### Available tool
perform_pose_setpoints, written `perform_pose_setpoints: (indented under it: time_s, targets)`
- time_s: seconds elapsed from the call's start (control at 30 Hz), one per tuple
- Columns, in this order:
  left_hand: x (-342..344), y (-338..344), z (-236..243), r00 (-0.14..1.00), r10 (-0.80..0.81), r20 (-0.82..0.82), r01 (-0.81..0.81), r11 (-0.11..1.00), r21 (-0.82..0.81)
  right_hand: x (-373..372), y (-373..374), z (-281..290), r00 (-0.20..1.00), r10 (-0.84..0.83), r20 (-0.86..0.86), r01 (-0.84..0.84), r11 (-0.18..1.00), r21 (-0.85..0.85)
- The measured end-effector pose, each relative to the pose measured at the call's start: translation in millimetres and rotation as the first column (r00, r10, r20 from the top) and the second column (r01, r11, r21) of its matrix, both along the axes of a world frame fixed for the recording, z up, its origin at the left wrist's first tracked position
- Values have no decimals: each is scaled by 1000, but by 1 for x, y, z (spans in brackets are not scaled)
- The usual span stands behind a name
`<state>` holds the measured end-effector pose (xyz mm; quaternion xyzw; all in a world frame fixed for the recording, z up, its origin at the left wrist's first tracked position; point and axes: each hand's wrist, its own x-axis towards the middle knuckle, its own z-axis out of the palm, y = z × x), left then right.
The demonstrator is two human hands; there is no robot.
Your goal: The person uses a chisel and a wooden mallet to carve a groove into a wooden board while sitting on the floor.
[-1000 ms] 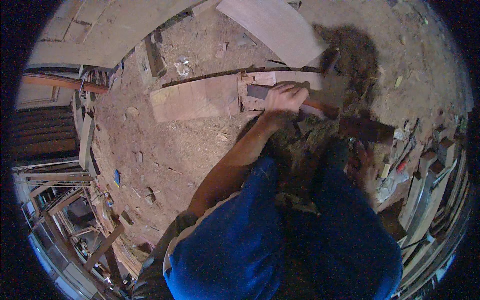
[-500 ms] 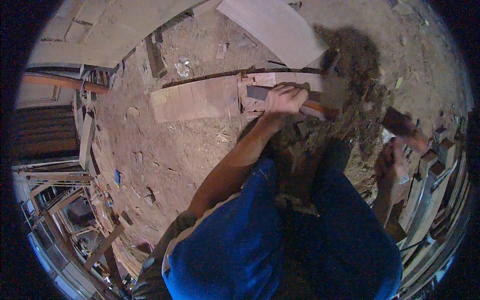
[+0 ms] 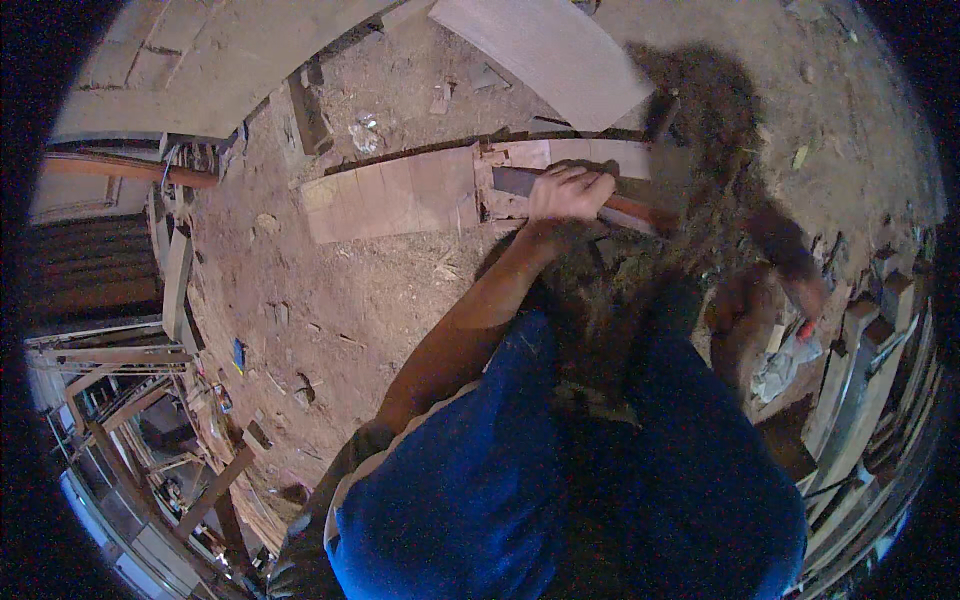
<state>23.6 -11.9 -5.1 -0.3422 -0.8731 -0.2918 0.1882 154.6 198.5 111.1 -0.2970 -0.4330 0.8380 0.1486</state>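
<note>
My left hand (image 3: 570,192) is closed in a fist over a chisel (image 3: 515,182). Its flat, dark grey end points left and its reddish-brown handle sticks out to the right. The chisel lies nearly flat over a pale wooden plank (image 3: 390,197), beside a rough notch cut into it. Off to the right, in shadow and smeared by motion, my right hand (image 3: 738,305) is closed around a dark brown wooden block (image 3: 793,262). How its fingers wrap the block is hard to see. The block is apart from the chisel.
A wide pale board (image 3: 550,60) lies beyond the plank. Timber lengths (image 3: 850,385) stand close on the right, beside a crumpled clear plastic piece (image 3: 785,365). Wood scraps (image 3: 215,490) and frames crowd the lower left. Chips litter the dirt floor (image 3: 330,300).
My right hand and the wooden block have swung left, uncovering the plastic piece beside the timber. My left hand keeps the chisel at almost the same spot on the plank.
</note>
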Motion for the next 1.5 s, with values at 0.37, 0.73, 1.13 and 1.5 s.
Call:
perform_pose_setpoints:
  time_s: [0.37, 0.73, 1.13, 1.5]
  targets:
    - [0, -13, -17, 999, -22, 40, 21, 1000, 12, 10, -18, -13, 850, 203, 487, -346, 911, 225]
    - [-2, -2, -1, 999, -30, 19, 30, 999, 33, 47, 122, -26, 907, -6, 420, -190, 886, 423]
    - [-2, -3, -13, 998, -10, -59, 9, 1000, -6, 17, 27, -17, 962, -77, 262, -27, 929, 370]
    - [2, -5, 2, 996, -35, 76, 39, 998, -56, 21, 9, -17, 821, 273, 501, -398, 903, 161]
